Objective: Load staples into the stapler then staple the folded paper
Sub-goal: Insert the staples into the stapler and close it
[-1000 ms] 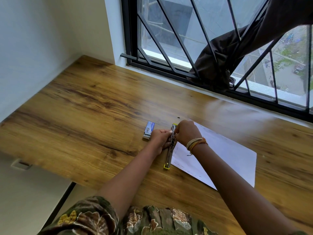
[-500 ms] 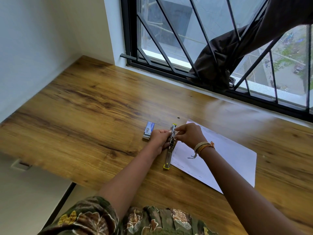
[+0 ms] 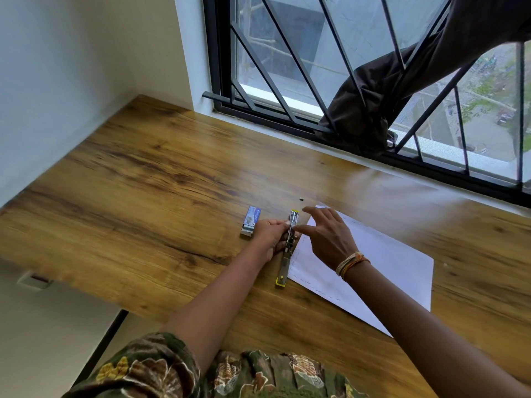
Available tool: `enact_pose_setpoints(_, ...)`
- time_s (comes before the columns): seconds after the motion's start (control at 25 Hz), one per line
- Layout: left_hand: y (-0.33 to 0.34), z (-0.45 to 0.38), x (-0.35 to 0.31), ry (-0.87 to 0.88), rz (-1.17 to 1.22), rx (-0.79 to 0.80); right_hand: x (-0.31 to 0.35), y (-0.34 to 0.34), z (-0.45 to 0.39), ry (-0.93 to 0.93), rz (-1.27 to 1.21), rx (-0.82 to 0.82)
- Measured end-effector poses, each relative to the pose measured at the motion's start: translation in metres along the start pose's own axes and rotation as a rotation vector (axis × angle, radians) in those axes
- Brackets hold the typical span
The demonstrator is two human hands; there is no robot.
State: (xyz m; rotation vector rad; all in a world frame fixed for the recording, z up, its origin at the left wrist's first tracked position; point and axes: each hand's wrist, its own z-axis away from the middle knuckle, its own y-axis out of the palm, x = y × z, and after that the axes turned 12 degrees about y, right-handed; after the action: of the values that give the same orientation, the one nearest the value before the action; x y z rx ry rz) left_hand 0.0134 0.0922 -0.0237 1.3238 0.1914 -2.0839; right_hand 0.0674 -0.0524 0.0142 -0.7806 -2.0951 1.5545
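Note:
A metal stapler [image 3: 288, 248] with yellow ends lies opened out flat on the wooden desk [image 3: 149, 179], its long axis pointing away from me. My left hand [image 3: 271, 235] grips its middle from the left. My right hand [image 3: 327, 235] hovers just right of the stapler with fingers spread, holding nothing, over the near corner of the folded white paper [image 3: 382, 268]. A small blue-and-white staple box [image 3: 250, 220] lies just left of my left hand, its near end slid open.
A tiny dark speck [image 3: 301, 199] lies on the desk beyond the stapler. A barred window [image 3: 316, 81] runs along the desk's far edge, with a dark cloth [image 3: 373, 110] draped through the bars. The desk's front edge drops off at left.
My right hand has let go of the stapler's far end, drawn back to the right and opened its fingers. My left hand and the stapler have stayed put.

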Motion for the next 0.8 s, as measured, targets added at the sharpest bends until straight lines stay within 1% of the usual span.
enact_pose_setpoints(0.2, 0.001, 0.000, 0.000, -0.002, 0.052, 0.002, -0.002, 0.002, -0.010, -0.027, 0.105, -0.019)
enact_pose_setpoints(0.28, 0.001, 0.001, 0.000, 0.001, 0.058, 0.010, 0.000, 0.005, -0.009, -0.014, 0.106, -0.028)
enact_pose_setpoints(0.44, 0.001, 0.003, -0.002, -0.002, 0.051, -0.005, 0.003, 0.012, -0.004, 0.055, 0.053, -0.107)
enact_pose_setpoints(0.52, 0.001, 0.002, -0.002, -0.005, 0.049, -0.009, 0.002, 0.014, -0.001, 0.043, 0.060, -0.118)
enact_pose_setpoints(0.8, 0.001, 0.003, -0.004, -0.008, 0.041, 0.001, -0.010, 0.012, -0.011, 0.010, 0.189, 0.041)
